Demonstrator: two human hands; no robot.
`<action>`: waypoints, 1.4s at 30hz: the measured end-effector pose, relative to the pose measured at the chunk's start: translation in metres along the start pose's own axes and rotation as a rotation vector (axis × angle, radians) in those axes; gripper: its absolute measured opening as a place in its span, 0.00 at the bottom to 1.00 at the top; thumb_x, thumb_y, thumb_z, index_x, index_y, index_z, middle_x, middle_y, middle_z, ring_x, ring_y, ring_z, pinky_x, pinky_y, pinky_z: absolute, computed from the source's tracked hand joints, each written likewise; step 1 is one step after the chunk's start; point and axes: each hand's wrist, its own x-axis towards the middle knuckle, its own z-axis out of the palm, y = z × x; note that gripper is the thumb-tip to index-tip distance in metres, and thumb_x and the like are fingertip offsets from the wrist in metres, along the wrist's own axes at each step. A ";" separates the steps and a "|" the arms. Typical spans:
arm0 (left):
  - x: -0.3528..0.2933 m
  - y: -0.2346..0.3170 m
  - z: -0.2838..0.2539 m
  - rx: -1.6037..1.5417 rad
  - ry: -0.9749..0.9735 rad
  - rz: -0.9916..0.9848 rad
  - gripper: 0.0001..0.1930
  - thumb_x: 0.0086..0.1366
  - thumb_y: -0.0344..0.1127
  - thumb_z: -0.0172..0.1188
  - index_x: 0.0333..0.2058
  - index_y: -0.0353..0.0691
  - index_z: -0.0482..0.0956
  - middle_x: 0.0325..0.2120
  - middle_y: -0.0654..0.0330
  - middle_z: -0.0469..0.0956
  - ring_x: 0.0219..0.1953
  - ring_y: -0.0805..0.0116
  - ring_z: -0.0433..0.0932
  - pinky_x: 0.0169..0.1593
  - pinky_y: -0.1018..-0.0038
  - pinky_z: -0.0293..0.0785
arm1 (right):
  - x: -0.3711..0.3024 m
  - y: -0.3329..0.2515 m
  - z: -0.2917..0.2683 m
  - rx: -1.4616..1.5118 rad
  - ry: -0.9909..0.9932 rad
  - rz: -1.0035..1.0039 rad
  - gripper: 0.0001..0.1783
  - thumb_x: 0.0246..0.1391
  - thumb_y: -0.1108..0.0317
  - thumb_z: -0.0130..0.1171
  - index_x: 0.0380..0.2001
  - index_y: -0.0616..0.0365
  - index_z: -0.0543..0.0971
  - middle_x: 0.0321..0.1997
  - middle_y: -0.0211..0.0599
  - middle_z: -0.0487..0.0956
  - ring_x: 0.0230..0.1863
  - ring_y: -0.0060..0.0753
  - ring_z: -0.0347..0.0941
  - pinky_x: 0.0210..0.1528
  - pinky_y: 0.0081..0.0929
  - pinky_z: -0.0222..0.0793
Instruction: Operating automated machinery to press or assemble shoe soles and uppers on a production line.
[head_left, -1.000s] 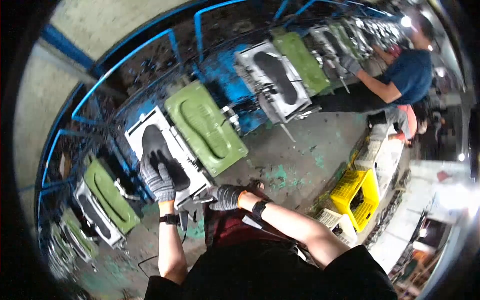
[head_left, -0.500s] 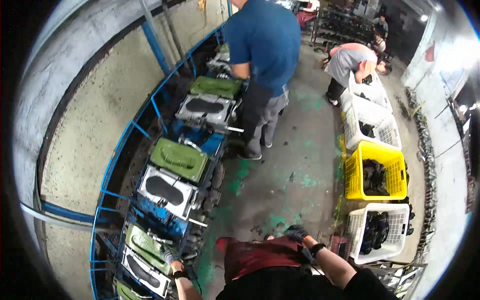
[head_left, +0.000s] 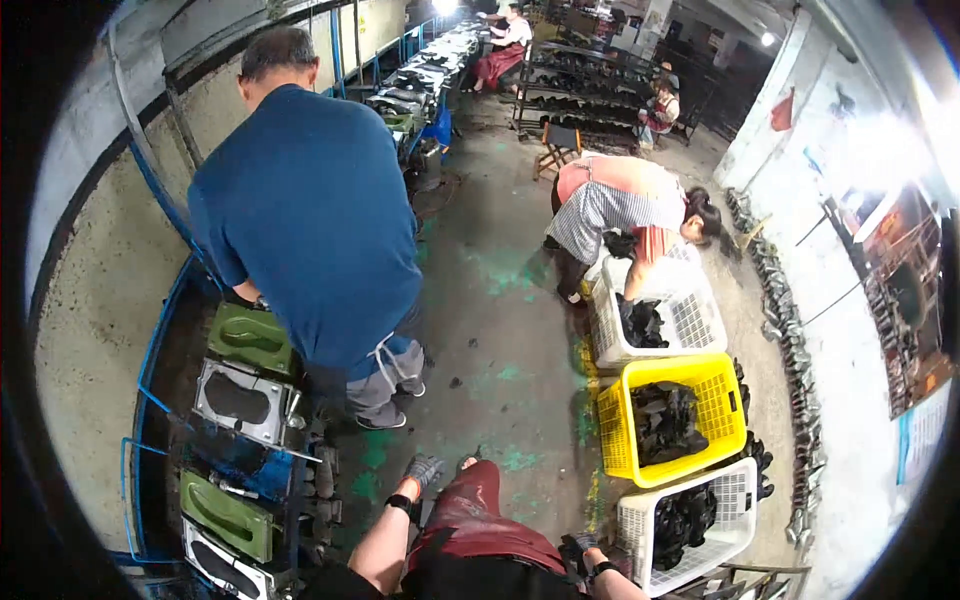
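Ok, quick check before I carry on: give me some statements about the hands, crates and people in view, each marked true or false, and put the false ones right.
1. The left hand, in a grey glove, is beside the dark red apron. True.
2. The yellow crate stands between white crates. True.
3. Of the crates, the right hand is nearest the yellow one. False: it is nearest the near white crate.
4. The person in the blue shirt faces the camera. False: their back is turned to it.
5. The person in the pink top is bending over. True.
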 end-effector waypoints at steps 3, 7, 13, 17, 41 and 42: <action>0.054 0.207 0.014 1.243 0.148 0.929 0.14 0.59 0.45 0.60 0.34 0.43 0.87 0.38 0.53 0.86 0.36 0.52 0.86 0.38 0.60 0.82 | 0.082 0.021 -0.117 -0.098 0.108 0.046 0.22 0.61 0.50 0.60 0.50 0.53 0.84 0.40 0.41 0.87 0.35 0.43 0.84 0.37 0.40 0.79; 0.247 0.263 0.032 0.886 0.156 1.005 0.16 0.73 0.38 0.50 0.52 0.38 0.82 0.48 0.49 0.84 0.50 0.53 0.82 0.55 0.62 0.77 | 0.397 0.014 -0.387 -0.301 0.353 -0.203 0.22 0.61 0.52 0.60 0.51 0.53 0.83 0.44 0.41 0.86 0.40 0.45 0.83 0.40 0.41 0.79; 0.408 0.431 0.027 -0.006 0.071 0.671 0.22 0.71 0.53 0.55 0.55 0.47 0.81 0.58 0.54 0.80 0.58 0.58 0.77 0.61 0.65 0.71 | 0.642 0.107 -0.565 -0.476 0.416 -0.265 0.21 0.60 0.56 0.58 0.53 0.52 0.82 0.49 0.42 0.85 0.46 0.47 0.82 0.46 0.42 0.78; 0.465 0.567 -0.106 0.624 0.227 0.506 0.13 0.63 0.46 0.61 0.39 0.48 0.87 0.31 0.55 0.85 0.32 0.61 0.83 0.40 0.61 0.78 | 0.654 0.203 -0.574 -0.551 0.129 -0.280 0.21 0.59 0.59 0.58 0.54 0.52 0.81 0.53 0.42 0.84 0.50 0.48 0.82 0.50 0.43 0.77; 0.851 1.084 -0.734 -0.008 0.888 0.512 0.19 0.63 0.40 0.64 0.49 0.37 0.80 0.47 0.46 0.81 0.51 0.43 0.79 0.55 0.55 0.76 | 1.504 -0.055 -1.001 0.405 -0.050 0.129 0.09 0.58 0.66 0.65 0.34 0.62 0.85 0.27 0.35 0.84 0.27 0.28 0.77 0.33 0.32 0.72; 0.860 1.117 -0.768 0.061 0.956 0.555 0.20 0.63 0.40 0.63 0.51 0.38 0.79 0.50 0.46 0.80 0.51 0.43 0.78 0.57 0.54 0.74 | 1.535 -0.064 -1.021 0.391 0.017 0.110 0.09 0.58 0.66 0.65 0.33 0.62 0.85 0.27 0.35 0.84 0.27 0.28 0.77 0.33 0.31 0.72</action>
